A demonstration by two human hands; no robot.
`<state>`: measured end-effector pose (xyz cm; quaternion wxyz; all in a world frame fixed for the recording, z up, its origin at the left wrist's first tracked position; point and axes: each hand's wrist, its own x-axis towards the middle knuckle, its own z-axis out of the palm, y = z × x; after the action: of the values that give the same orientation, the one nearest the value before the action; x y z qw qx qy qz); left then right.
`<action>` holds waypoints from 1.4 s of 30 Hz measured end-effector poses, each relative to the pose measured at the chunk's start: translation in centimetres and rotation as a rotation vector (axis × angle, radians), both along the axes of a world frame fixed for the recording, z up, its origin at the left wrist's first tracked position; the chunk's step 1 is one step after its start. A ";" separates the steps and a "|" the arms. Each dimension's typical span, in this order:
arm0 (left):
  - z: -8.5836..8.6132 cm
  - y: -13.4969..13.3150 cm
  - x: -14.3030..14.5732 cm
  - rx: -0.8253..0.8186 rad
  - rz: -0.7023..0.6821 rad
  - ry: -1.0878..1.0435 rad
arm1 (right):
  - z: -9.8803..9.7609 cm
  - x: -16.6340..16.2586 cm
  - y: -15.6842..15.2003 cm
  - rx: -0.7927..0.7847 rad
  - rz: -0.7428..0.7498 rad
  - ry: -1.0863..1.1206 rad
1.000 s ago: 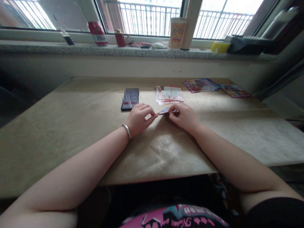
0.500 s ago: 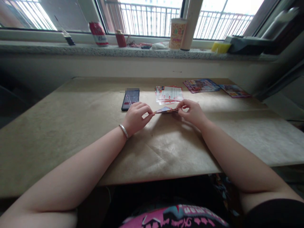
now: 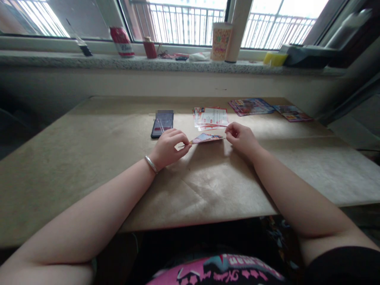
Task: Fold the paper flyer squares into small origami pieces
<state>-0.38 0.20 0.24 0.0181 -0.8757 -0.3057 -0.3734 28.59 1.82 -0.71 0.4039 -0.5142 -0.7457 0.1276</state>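
Note:
Between my two hands is a small printed card (image 3: pixel 205 138), colourful with a pale blue patch, held at a tilt just over the table. My left hand (image 3: pixel 171 147), with a silver bangle at the wrist, pinches its left end; a thin dark line sticks out behind those fingers. At the card's right tip, my right hand (image 3: pixel 242 138) has thumb and forefinger pressed together. A thin strand seems to run from the tip to these fingers, too fine to make out. Just beyond lies a fanned stack of red-and-white printed cards (image 3: pixel 212 116).
A dark phone (image 3: pixel 163 122) lies beyond my left hand. Two piles of colourful printed sheets (image 3: pixel 252 106) lie at the back right of the beige-covered table (image 3: pixel 74 158). On the windowsill stand a red-and-white can (image 3: pixel 121 42), a patterned cup (image 3: pixel 221 41) and a yellow sponge-like block (image 3: pixel 275 59).
My right fingers have shifted from the card's right end to just beyond its tip. The card shows more of its printed face, and my left hand has moved slightly left and nearer me.

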 end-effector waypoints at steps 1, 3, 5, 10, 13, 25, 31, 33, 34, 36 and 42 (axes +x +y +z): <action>0.0 0.0 0.0 -0.006 -0.007 0.021 | -0.1 0.0 0.0 -0.032 -0.004 -0.009; -0.1 0.1 0.1 -0.011 -0.021 0.073 | -0.2 -0.1 -0.1 -0.091 -0.003 -0.044; -0.1 0.1 0.2 -0.020 -0.046 0.115 | -0.1 -0.4 -0.2 -0.117 0.004 -0.097; 0.1 -0.2 0.3 -0.106 -0.170 0.162 | -0.1 -1.6 -0.6 -0.068 0.117 -0.173; 0.4 -0.5 0.4 -0.185 -0.236 0.206 | -0.4 -1.9 -0.5 -0.040 0.179 -0.219; -1.1 0.7 0.6 -0.227 -0.025 0.311 | -1.1 -2.0 0.0 0.012 0.259 -0.316; -0.4 0.0 0.7 -0.335 0.033 0.515 | -0.9 -2.3 -0.1 -0.023 0.256 -0.336; -0.4 -0.2 0.7 -0.351 0.047 0.538 | -0.8 -2.5 -0.2 -0.037 0.253 -0.340; -0.4 -0.2 0.7 -0.353 0.053 0.546 | -0.8 -2.5 -0.2 -0.044 0.252 -0.335; -0.5 -0.1 0.6 -0.348 0.059 0.558 | -0.8 -2.7 -0.3 -0.053 0.253 -0.305; -0.9 0.1 0.5 -0.296 0.038 0.553 | -0.7 -2.9 -0.6 -0.084 0.278 -0.106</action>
<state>0.17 0.33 -0.67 -0.0199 -0.9312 -0.3567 -0.0724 25.67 1.20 -1.40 0.3207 -0.4283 -0.8241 0.1862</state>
